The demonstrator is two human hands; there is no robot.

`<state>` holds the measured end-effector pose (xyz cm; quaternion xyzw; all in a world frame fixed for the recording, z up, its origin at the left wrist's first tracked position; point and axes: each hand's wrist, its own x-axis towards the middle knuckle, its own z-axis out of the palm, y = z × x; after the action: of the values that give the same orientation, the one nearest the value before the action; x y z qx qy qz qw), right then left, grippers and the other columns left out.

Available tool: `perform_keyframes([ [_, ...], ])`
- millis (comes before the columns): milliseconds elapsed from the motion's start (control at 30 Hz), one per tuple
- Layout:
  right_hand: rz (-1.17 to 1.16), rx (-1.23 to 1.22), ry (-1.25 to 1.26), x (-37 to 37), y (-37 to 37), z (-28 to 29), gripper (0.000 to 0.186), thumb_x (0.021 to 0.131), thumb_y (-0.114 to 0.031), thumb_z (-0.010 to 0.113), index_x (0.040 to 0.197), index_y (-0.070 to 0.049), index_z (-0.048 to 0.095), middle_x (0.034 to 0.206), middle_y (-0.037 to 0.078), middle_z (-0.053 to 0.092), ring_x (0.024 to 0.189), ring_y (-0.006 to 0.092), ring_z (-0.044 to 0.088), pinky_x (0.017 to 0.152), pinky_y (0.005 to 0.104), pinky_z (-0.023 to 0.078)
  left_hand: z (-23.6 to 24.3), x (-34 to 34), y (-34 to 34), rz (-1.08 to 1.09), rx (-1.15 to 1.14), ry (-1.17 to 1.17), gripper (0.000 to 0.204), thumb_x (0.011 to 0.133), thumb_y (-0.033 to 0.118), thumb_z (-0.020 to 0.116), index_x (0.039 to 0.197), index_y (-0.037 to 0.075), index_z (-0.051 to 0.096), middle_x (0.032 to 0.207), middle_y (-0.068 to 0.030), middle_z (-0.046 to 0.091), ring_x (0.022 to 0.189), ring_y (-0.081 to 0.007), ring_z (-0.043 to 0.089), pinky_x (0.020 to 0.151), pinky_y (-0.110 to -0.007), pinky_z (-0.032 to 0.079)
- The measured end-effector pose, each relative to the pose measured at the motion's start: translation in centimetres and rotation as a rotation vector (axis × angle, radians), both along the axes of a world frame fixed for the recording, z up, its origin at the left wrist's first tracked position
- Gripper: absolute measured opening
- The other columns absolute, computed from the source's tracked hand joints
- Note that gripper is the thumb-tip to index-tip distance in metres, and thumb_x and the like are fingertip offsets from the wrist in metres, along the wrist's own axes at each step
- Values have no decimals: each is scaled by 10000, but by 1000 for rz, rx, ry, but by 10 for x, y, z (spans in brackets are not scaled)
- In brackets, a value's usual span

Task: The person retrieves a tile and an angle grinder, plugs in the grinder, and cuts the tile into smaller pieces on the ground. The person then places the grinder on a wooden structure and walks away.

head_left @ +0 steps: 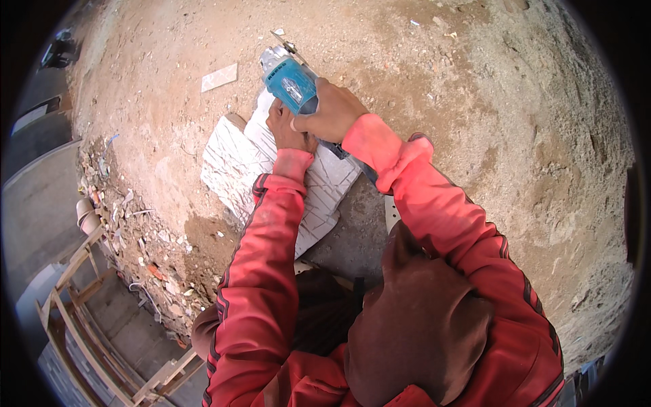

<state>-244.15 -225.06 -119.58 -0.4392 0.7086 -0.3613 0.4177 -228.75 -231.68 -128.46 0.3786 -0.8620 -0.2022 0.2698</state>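
A teal angle grinder (288, 78) with a metal disc is at upper centre, its dark rear body pointing down-right. My right hand (329, 108) is closed round the grinder. My left hand (288, 125) is just left of it, partly under the tool, fingers curled; what they hold is hidden. Beneath both hands lie white stone-like slabs (234, 169) with scored, irregular lines across their faces, resting on the dirt. A small pale rectangular piece (219, 77) lies apart, up and to the left.
Sandy, pebbly ground (508, 122) surrounds the slabs. Rubble (156, 251) lines the left edge of the dirt, beside a lower grey surface, stacked pots (87, 217) and a wooden frame (81, 312). A dark object (57, 51) stands at far upper left. Dark brown cloth hangs below the camera.
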Motion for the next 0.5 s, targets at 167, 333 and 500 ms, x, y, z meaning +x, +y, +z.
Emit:
perform_keyframes([
  [167, 5, -7, 1, 1, -1, -3, 699, 651, -348, 738, 1168, 85, 556, 1041, 280, 670, 993, 419, 657, 868, 428, 519, -1, 2, 0, -13, -143, -139, 504, 747, 337, 675, 1212, 144, 658, 1311, -82, 589, 1273, -417, 410, 1021, -522, 318],
  [333, 16, -12, -7, -1, 2, 1, 719, 647, -369, 741, 1161, 97, 553, 1038, 286, 669, 990, 422, 657, 865, 426, 519, -2, 0, 2, 24, -50, -57, 502, 737, 339, 686, 1196, 139, 667, 1317, -86, 586, 1277, -415, 408, 1025, -522, 314],
  [500, 40, 21, -9, -2, 2, 9, 740, 640, -388, 741, 1150, 115, 551, 1034, 294, 668, 992, 428, 656, 863, 427, 520, -3, 7, -3, -29, -180, -170, 523, 714, 295, 707, 1209, 136, 656, 1340, -82, 579, 1280, -410, 409, 1023, -512, 323],
])
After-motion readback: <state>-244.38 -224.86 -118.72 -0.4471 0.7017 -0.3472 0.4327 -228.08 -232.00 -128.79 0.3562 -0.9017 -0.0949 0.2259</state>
